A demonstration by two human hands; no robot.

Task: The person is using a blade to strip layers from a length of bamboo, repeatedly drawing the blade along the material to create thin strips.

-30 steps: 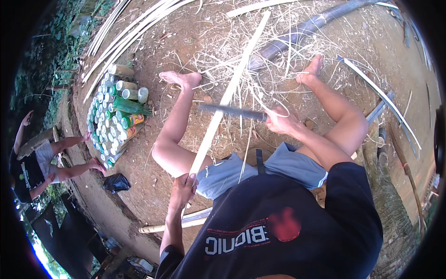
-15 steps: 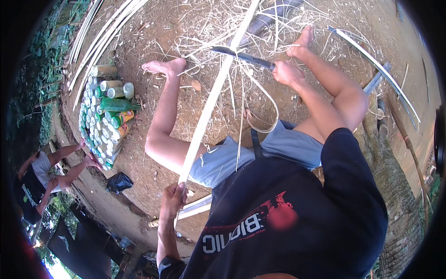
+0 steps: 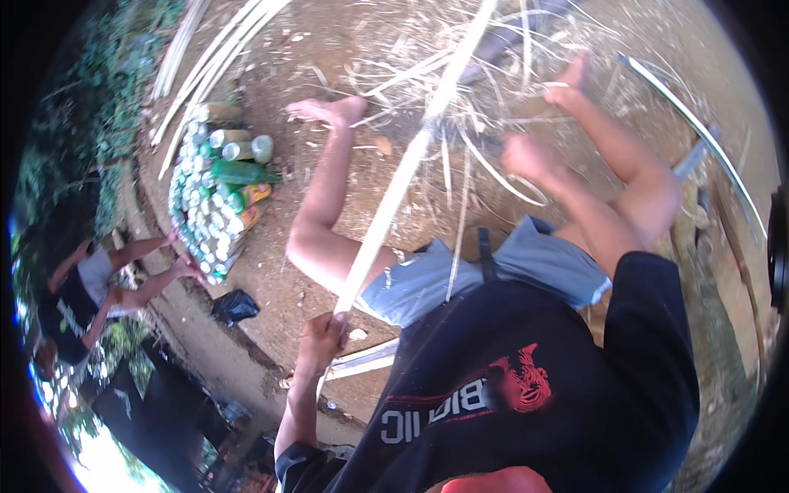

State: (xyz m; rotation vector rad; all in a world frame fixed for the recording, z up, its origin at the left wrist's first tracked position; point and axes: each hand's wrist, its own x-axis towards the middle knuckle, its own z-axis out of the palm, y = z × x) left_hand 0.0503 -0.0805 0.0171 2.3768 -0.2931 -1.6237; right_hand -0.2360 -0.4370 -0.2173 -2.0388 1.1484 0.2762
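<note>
A long pale bamboo strip [image 3: 394, 191] runs slantwise from the far ground, across my left thigh, to my left hand [image 3: 324, 340]. The left fingers are wrapped round its near end. My right hand [image 3: 536, 159] is closed around the handle of a long knife. Motion smears its dark blade [image 3: 483, 140], which reaches left to the strip between my feet. Thin shavings [image 3: 501, 174] hang and curl beside the blade. One narrow sliver [image 3: 460, 226] stretches down to my shorts.
Tangled shavings [image 3: 411, 78] cover the ground around a dark log [image 3: 526, 34]. Stacked bottles [image 3: 246, 171] stand left, near a black plastic bag [image 3: 235, 307] and a seated person [image 3: 74, 304]. Split lengths [image 3: 222, 53] lie far left; another strip [image 3: 699, 127] lies right, near a tree trunk [image 3: 707, 337].
My right hand has drawn the knife nearer to me along the strip. The looped shaving has opened out. The whole view has swung, shifting the scene rightward; my left hand keeps its hold.
</note>
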